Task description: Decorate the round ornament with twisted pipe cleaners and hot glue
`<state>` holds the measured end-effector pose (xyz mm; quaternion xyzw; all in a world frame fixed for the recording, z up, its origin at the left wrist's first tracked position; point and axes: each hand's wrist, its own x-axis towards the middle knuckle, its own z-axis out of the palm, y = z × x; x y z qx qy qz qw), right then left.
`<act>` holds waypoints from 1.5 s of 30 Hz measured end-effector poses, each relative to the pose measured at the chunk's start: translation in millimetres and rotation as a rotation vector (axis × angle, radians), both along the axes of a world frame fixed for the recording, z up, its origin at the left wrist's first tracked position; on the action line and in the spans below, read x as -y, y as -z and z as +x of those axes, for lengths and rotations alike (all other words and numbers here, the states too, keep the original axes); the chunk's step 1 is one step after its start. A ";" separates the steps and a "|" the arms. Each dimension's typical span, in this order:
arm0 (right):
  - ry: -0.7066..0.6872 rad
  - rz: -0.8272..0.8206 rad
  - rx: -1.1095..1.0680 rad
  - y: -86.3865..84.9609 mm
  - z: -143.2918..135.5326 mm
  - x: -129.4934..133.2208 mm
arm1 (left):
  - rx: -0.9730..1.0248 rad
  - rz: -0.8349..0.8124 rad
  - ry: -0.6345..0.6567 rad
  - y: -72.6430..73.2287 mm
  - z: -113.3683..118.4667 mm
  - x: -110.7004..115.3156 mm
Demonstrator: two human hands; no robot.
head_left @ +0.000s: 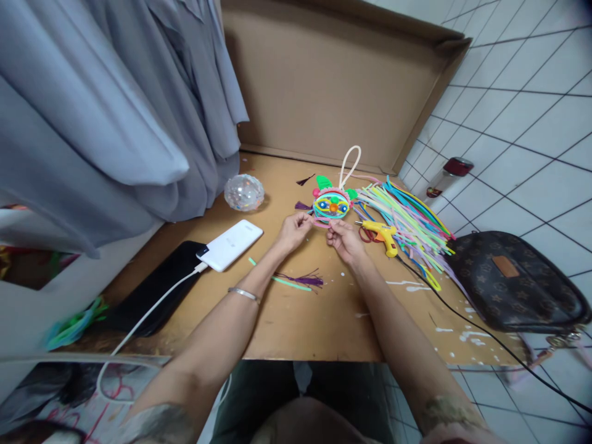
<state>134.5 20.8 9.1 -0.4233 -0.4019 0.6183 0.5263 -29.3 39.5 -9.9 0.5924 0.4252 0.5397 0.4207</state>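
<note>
Between my two hands stretches a short pink pipe cleaner (322, 223), its ends pinched in the fingers. My left hand (296, 231) is closed on one end, and my right hand (346, 240) is closed near the other. Just beyond them sits a colourful craft ornament (332, 205) with a face-like front, green leaf shapes and a cream loop (350, 166) on top. Dark purple tassels lie at its left, and another purple tassel (308, 280) lies nearer me beside a mint-green strip (291, 283).
A yellow glue gun (382, 237) lies right of my hand, its black cord running off right. Behind it spreads a bundle of coloured pipe cleaners (402, 216), near a brown bag (518, 280). At left are a white power bank (234, 245), a clear ball (244, 192) and hanging grey cloth (185, 111).
</note>
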 end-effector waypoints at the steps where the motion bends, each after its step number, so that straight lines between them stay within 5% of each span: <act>1: 0.018 0.011 0.003 0.6 -0.3 0.2 | 0.000 -0.002 -0.005 0.0 0.2 0.2; 26: 0.276 0.246 0.218 12.2 -17.4 3.4 | 0.162 -0.025 -0.083 2.4 24.1 11.1; 34: 0.308 0.175 0.218 8.5 -15.5 2.8 | 0.189 -0.069 0.094 -1.8 17.7 8.6; 45: 0.369 0.129 0.150 2.2 -17.1 5.2 | 0.202 -0.159 0.035 -11.6 17.6 13.3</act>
